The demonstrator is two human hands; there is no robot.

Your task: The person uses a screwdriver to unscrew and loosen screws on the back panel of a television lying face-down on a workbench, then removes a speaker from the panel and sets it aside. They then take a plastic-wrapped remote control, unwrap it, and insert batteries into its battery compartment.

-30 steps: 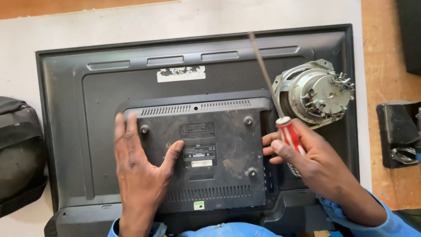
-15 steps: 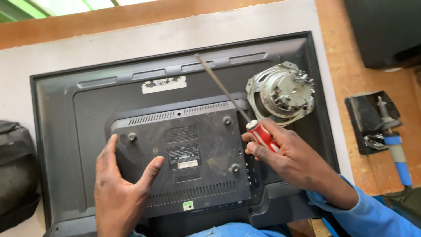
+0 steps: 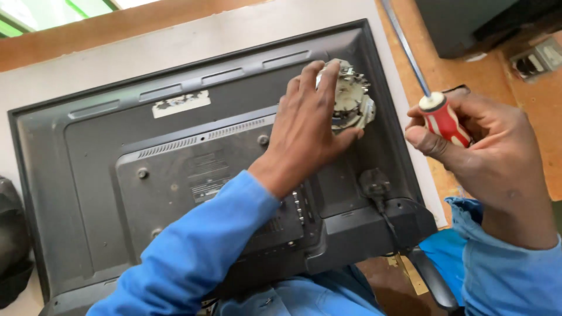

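Note:
A flat-screen television lies face down, its dark grey back panel upward. My left hand reaches across it and grips a round metal speaker part resting on the panel's upper right. My right hand is off the panel's right edge, above the wooden surface, shut on a screwdriver with a red and white handle. Its long shaft points up and away. Blue sleeves cover both my arms.
A black power plug and cord lie on the television's lower right. A white sheet lies under the set on a wooden bench. A dark bag sits at the left edge. Dark objects stand at the top right.
My left hand left the raised centre cover and crossed to the metal speaker part. My right hand carried the screwdriver off the panel to the right. The camera view shifted closer.

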